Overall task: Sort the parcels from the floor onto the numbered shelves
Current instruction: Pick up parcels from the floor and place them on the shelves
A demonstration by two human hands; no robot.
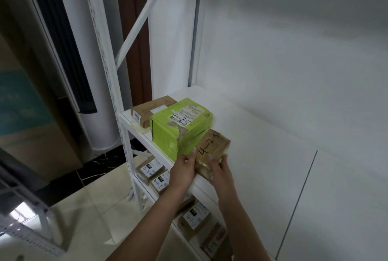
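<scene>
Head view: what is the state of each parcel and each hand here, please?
Left hand: grips brown parcel.
Right hand: grips brown parcel.
Brown parcel: partly on shelf, beside green parcel.
Green parcel: rests on shelf, wrapping torn.
Cardboard box: lies flat at shelf's left end.
</scene>
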